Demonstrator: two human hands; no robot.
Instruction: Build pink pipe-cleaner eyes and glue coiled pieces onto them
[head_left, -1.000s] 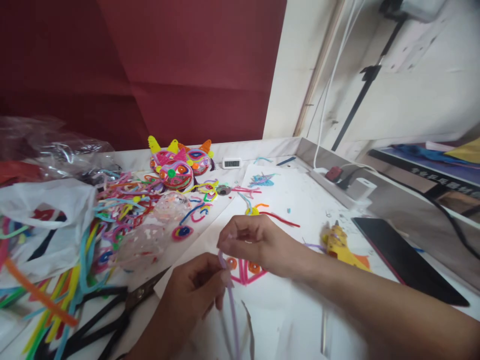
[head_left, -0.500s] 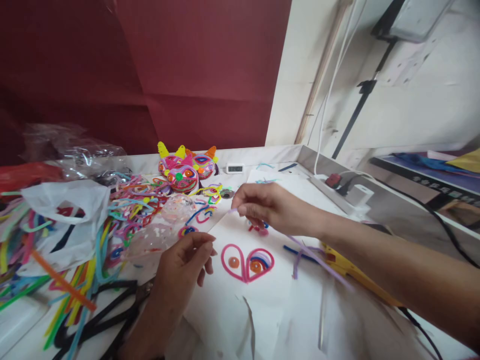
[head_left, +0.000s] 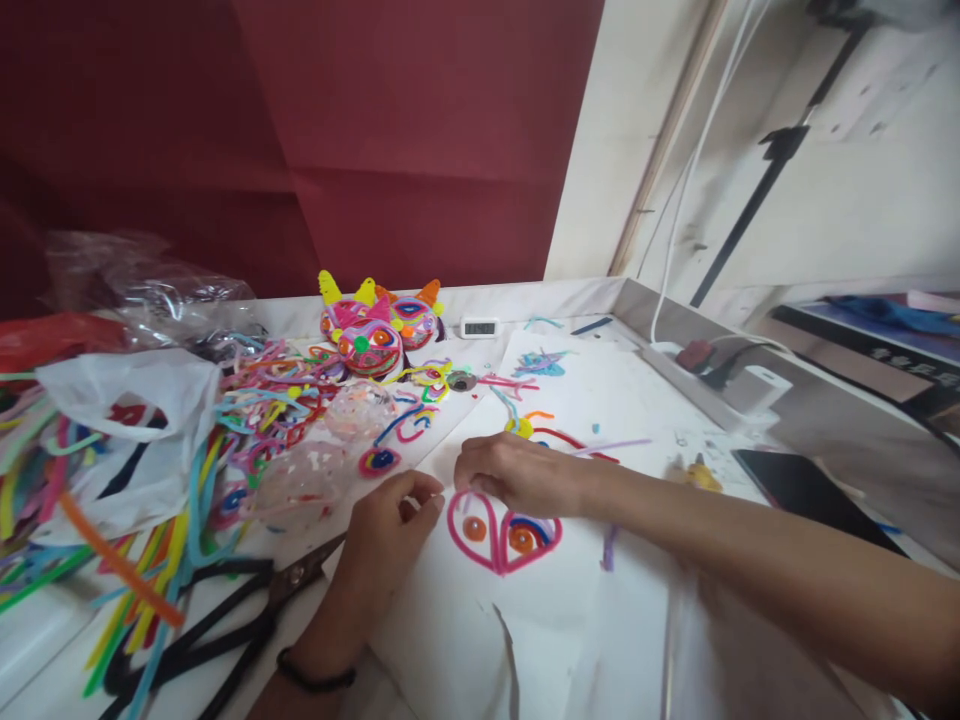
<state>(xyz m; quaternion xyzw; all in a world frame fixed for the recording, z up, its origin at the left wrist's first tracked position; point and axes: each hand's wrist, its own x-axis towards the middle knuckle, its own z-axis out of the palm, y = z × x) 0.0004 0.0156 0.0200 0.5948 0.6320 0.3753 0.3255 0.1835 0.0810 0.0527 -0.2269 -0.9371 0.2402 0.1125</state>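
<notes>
A pink pipe-cleaner heart (head_left: 457,530) with two orange beads and coloured arcs inside lies on a white paper sheet (head_left: 585,620). My right hand (head_left: 525,478) rests at the heart's top edge with its fingers curled down. A thin lilac pipe cleaner (head_left: 615,444) runs out from behind this hand to the right, and its other part shows below the wrist. My left hand (head_left: 386,535) sits just left of the heart at the paper's edge. Its thumb and fingers are pinched together, and I see nothing held in them.
Black-handled scissors (head_left: 247,615) lie at the front left beside a heap of coloured pipe cleaners (head_left: 247,410) and a white plastic bag (head_left: 120,430). Pipe-cleaner masks (head_left: 371,335) and a small clock (head_left: 478,327) stand at the back. A yellow glue gun (head_left: 699,474), a dark tablet (head_left: 810,490) and a power strip (head_left: 720,385) are on the right.
My right hand lifted away with the lilac pipe cleaner, then came back down to the heart's top. My left hand let go of the strand and moved to the paper's edge.
</notes>
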